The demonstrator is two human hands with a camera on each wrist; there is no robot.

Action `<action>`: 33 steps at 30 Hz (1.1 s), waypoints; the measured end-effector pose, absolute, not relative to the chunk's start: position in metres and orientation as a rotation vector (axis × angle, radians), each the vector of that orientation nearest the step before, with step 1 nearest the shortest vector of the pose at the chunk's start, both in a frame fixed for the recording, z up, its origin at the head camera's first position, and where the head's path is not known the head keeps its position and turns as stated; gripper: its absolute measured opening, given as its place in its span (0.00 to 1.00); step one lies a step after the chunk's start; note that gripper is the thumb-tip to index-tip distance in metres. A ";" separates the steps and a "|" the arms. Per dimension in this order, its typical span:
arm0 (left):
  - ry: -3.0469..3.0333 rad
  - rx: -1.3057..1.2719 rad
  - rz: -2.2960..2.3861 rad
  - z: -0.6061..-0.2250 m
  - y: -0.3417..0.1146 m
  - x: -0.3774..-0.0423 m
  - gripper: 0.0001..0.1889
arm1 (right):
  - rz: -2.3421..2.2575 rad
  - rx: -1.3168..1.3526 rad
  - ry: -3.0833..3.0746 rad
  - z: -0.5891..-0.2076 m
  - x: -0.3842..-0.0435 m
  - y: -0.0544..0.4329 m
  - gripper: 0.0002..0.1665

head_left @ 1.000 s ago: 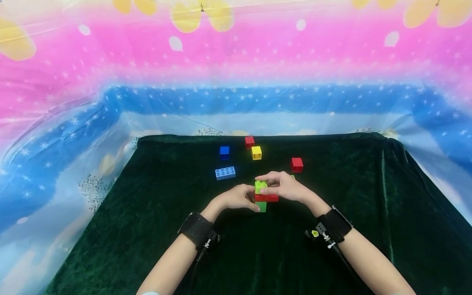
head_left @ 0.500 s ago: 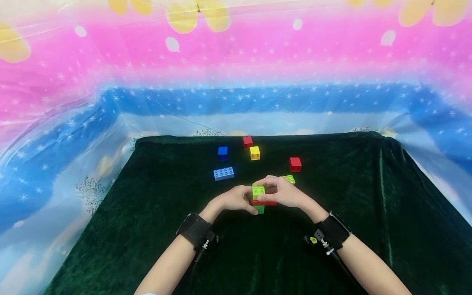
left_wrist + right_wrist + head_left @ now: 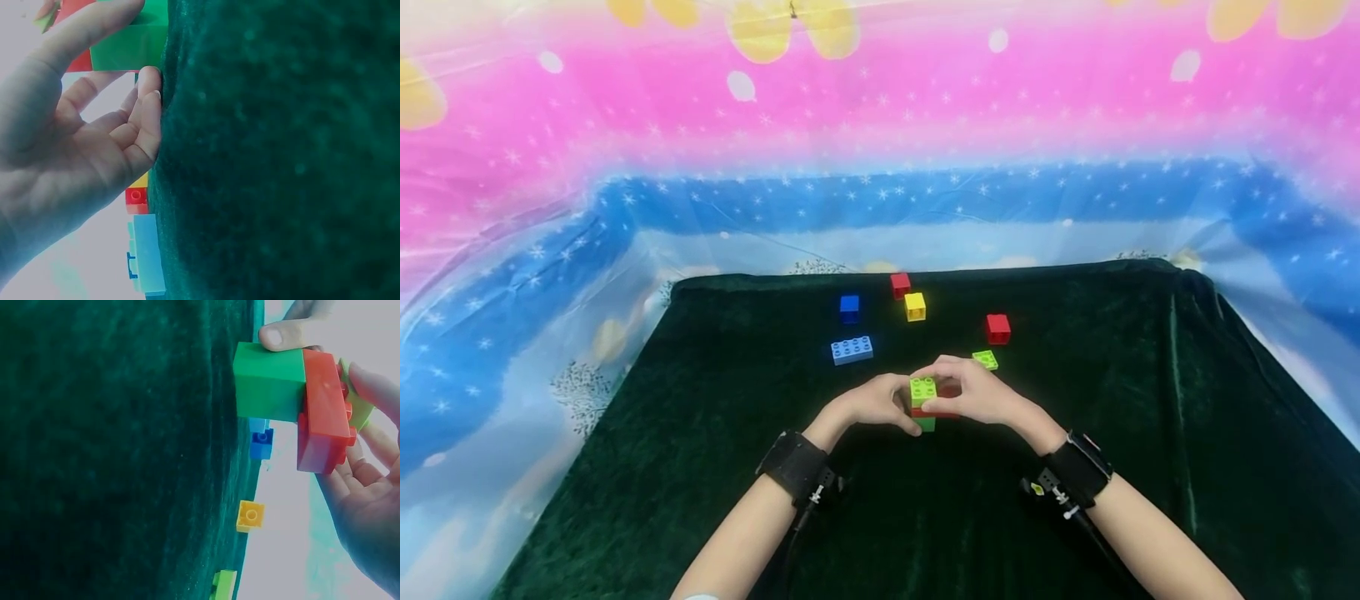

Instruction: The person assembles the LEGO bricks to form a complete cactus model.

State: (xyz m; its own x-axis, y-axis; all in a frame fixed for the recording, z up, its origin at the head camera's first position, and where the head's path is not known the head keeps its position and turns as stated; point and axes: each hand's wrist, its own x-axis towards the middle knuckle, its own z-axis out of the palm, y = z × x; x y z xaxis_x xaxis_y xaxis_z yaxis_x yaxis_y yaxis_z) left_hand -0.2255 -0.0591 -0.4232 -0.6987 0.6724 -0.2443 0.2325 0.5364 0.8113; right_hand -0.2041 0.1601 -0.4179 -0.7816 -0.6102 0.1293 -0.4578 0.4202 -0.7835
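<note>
A small stack stands on the dark green cloth between my hands: a green brick (image 3: 269, 381) below, a longer red brick (image 3: 325, 412) on it, and a lime brick (image 3: 922, 392) on top. My left hand (image 3: 877, 402) grips the green brick from the left, its thumb on the near face. My right hand (image 3: 979, 392) pinches the lime brick, thumb in front and fingers behind. The red brick juts out to the right beneath that hand. In the right wrist view, the lime brick sits over the studs of the red one.
Beyond my hands lie a light blue brick (image 3: 852, 351), a dark blue brick (image 3: 849, 309), a yellow brick (image 3: 915, 307), two red bricks, one at the back (image 3: 900, 286) and one to the right (image 3: 997, 329), and a thin lime brick (image 3: 985, 360). Patterned fabric rises behind the cloth (image 3: 1075, 500).
My right hand has come slightly lower and nearer, covering more of the red brick, and the thin lime brick behind it has come into sight. My left hand keeps its grip on the green brick.
</note>
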 end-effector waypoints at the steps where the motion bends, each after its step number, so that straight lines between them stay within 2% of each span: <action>1: 2.232 0.729 1.067 -0.423 -0.059 -0.226 0.25 | -1.289 -0.953 2.499 -0.418 -0.204 0.160 0.23; 24: 2.183 0.819 1.161 -0.428 -0.062 -0.228 0.22 | -1.258 -1.006 2.571 -0.419 -0.204 0.157 0.20; 33: 2.173 0.824 1.170 -0.432 -0.063 -0.227 0.21 | -1.227 -0.929 2.591 -0.428 -0.202 0.156 0.19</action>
State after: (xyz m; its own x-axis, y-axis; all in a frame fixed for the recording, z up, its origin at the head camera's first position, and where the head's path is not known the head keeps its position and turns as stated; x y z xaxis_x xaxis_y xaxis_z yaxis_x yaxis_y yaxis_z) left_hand -0.2274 -0.0634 -0.4318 -0.6713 0.7225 -0.1652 0.2600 0.4382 0.8604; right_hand -0.2018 0.1562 -0.4278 -0.8025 -0.5798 0.1407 -0.4762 0.4803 -0.7365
